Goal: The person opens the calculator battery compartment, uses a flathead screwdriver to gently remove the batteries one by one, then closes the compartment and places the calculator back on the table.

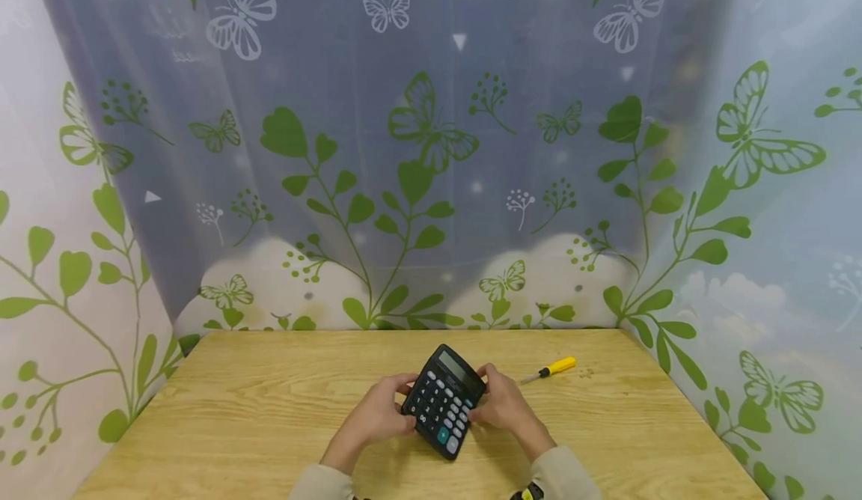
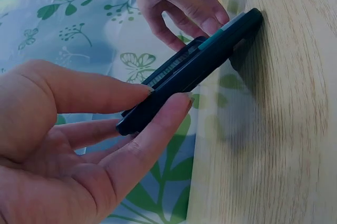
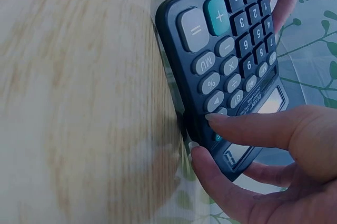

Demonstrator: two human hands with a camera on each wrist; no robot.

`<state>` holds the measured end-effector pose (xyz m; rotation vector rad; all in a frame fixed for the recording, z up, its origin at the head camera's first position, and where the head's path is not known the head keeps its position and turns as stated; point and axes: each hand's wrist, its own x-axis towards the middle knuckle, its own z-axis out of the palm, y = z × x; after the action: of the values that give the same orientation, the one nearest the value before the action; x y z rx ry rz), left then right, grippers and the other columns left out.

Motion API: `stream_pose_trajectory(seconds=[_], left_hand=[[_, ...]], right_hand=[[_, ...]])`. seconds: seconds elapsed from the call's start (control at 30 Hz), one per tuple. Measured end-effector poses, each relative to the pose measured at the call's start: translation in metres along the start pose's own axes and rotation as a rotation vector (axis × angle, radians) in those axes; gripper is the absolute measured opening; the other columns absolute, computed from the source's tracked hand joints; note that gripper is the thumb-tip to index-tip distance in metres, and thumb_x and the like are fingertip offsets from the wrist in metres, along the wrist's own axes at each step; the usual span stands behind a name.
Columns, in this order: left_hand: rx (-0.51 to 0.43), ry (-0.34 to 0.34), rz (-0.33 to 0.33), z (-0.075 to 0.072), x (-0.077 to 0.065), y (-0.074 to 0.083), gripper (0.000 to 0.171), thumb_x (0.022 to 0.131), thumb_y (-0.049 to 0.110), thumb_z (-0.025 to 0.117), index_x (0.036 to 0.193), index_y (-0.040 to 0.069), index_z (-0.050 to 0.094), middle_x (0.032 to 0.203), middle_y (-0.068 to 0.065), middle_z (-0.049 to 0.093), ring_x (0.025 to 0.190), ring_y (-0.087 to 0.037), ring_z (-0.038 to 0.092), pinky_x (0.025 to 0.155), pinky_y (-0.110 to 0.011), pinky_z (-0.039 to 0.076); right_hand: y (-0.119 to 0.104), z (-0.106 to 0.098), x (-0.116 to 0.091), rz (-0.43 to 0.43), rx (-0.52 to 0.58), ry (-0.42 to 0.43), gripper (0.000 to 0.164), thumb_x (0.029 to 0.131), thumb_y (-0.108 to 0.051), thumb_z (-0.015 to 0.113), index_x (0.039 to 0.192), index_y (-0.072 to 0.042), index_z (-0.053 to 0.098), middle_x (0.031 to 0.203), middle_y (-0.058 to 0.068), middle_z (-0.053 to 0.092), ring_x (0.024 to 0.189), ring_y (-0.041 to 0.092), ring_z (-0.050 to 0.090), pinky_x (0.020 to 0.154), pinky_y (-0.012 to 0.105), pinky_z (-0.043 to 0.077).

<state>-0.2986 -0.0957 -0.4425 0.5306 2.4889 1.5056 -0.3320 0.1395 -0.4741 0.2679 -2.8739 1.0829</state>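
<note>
Black plastic makes up the rectangular calculator with grey, black and teal keys [image 1: 441,403], tilted between your two hands above the pale wood-grain table [image 1: 269,418]. Your left hand [image 1: 380,414] pinches one side, thumb on the key face and fingers behind; your right hand [image 1: 506,406] pinches the opposite side by the display, its thumb also on the face. You cannot tell whether the lower edge touches the wood. Beyond your right-hand grip, out to its right, lies a thin screwdriver with a yellow-and-black handle [image 1: 557,367], shaft pointing toward that hand.
</note>
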Motion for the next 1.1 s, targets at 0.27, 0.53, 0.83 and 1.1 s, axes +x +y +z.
stream_pose_trajectory(seconds=[0.27,0.53,0.83,1.1], left_hand=[[0.007,0.035,0.022,0.0006,0.0003,0.0013,0.075,0.065,-0.013,0.064,0.137,-0.001,0.047,0.102,-0.023,0.062,0.078,-0.022,0.066,0.059,-0.029,0.059],[-0.061,0.037,-0.003,0.0013,0.0007,0.0024,0.075,0.068,-0.015,0.062,0.139,0.001,0.046,0.105,-0.022,0.060,0.077,-0.021,0.066,0.065,-0.040,0.061],[-0.073,0.020,0.009,0.0051,0.0012,0.0033,0.064,0.080,-0.010,0.060,0.140,-0.001,0.042,0.107,-0.023,0.057,0.078,-0.021,0.063,0.064,-0.043,0.061],[-0.073,0.077,0.011,0.0085,0.0000,0.0058,0.061,0.080,-0.012,0.054,0.139,-0.004,0.042,0.110,-0.025,0.057,0.075,-0.021,0.064,0.062,-0.043,0.061]], right_hand=[[-0.0014,-0.0006,-0.0004,0.011,-0.019,0.006,0.066,0.064,-0.010,0.087,0.117,-0.005,0.049,0.100,0.015,0.061,0.090,0.026,0.056,0.077,0.042,0.051],[-0.0031,-0.0010,-0.0018,0.010,-0.023,-0.007,0.065,0.064,-0.011,0.087,0.117,-0.004,0.049,0.098,0.015,0.061,0.088,0.025,0.056,0.077,0.042,0.050],[-0.0015,-0.0009,-0.0015,0.000,-0.017,-0.021,0.065,0.065,-0.011,0.086,0.118,-0.003,0.050,0.096,0.014,0.062,0.086,0.023,0.056,0.076,0.041,0.051],[-0.0021,-0.0002,-0.0019,0.002,-0.014,-0.023,0.066,0.065,-0.013,0.087,0.118,-0.003,0.049,0.096,0.015,0.062,0.085,0.024,0.056,0.075,0.041,0.050]])
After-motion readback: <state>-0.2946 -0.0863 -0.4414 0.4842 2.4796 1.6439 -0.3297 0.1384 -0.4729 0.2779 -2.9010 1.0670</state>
